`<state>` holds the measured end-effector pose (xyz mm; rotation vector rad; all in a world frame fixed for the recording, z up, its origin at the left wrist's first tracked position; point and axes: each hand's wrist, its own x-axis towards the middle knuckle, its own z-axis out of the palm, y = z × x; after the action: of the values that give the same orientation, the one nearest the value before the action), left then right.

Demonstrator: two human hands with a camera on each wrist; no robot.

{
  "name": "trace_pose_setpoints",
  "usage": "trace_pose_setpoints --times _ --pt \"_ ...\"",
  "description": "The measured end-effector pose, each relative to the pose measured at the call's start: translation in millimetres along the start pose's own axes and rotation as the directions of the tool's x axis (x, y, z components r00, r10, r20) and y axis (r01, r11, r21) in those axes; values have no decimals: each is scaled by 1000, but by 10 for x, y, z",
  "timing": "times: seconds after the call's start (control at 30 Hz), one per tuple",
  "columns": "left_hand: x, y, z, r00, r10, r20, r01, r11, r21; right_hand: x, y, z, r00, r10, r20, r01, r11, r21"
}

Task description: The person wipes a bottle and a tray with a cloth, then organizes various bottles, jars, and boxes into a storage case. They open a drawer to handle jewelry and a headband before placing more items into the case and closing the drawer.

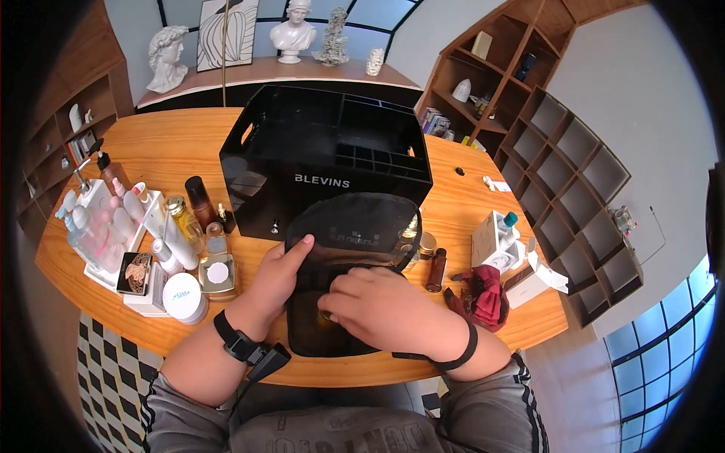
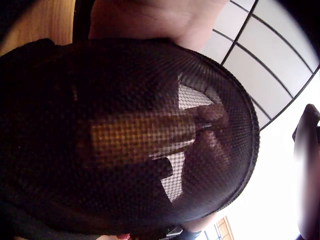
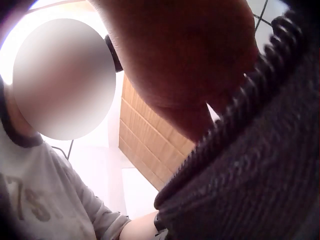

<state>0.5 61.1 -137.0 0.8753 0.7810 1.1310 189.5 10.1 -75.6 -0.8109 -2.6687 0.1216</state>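
A black mesh zip pouch [image 1: 313, 332] lies unzipped at the table's front edge, its flap [image 1: 355, 219] raised against the black box. My left hand [image 1: 272, 283] grips the pouch at the left edge of the flap, thumb on the near side and its other fingers hidden. Over the lower half of the pouch, my right hand [image 1: 370, 302] pinches a small amber bottle [image 2: 142, 137], seen through the mesh in the left wrist view. Only a yellowish bit of it shows under the fingers in the head view. The right wrist view has the pouch's zipper teeth [image 3: 225, 120] close up.
A black box [image 1: 257, 185] with compartments stands behind the pouch. On the left is a white tray [image 1: 151, 208] of bottles, with jars beside it. To the right are a brown bottle [image 1: 436, 270], a dark red bow [image 1: 487, 298] and a white box [image 1: 491, 241] holding bottles.
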Motion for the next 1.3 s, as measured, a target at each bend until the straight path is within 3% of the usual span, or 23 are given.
trace_pose_setpoints --times 0.03,0.33,0.43,0.47,0.53,0.6,0.63,0.67,0.73,0.83,0.97,1.07,1.2,1.23,1.3 --pt "2 2 5 1000 -1 -9 1 1000 8 -7 6 33 998 -9 64 10 1000 -15" --pt "29 -31 -9 1000 9 -10 -9 1000 6 -24 -43 -156 992 2 126 2 1000 -27" --pt "0 6 1 1000 -19 -21 19 999 31 -110 -38 -564 977 123 -177 -131 991 -35" --pt "-18 27 11 999 -32 -33 33 999 41 -181 81 -617 943 148 -297 -166 986 -34" --pt "-25 24 18 998 -60 -28 60 998 -4 -308 210 -789 815 410 -409 -392 910 131" --pt "-3 9 -2 998 -57 -22 57 998 -12 -520 607 -690 589 674 -445 -564 738 371" --pt "11 -15 -14 999 -47 -19 47 999 0 -626 795 -618 509 733 -450 -667 667 332" --pt "15 -23 -22 999 -39 -16 39 999 13 -701 949 -539 478 813 -331 -779 567 268" --pt "4 -10 -19 999 -39 -20 40 999 28 -822 1168 -395 336 937 -99 -935 344 82" --pt "16 -41 -23 999 -24 -20 25 999 27 -878 1284 -305 295 939 179 -951 306 -37" --pt "41 -70 -45 1000 -23 -7 23 1000 0 -862 1441 -168 309 906 290 -942 249 226" --pt "43 -62 -58 1000 -25 6 25 1000 16 -785 1400 -195 247 922 297 -964 201 175" --pt "4 -31 -43 999 -40 -3 40 999 32 -826 1472 -137 275 939 204 -943 223 245" --pt "-13 -15 -26 999 -41 2 41 999 15 -848 1437 -164 232 963 137 -947 191 260" --pt "-27 5 -13 999 -48 8 48 999 8 -833 1300 -320 214 977 -27 -952 214 218"
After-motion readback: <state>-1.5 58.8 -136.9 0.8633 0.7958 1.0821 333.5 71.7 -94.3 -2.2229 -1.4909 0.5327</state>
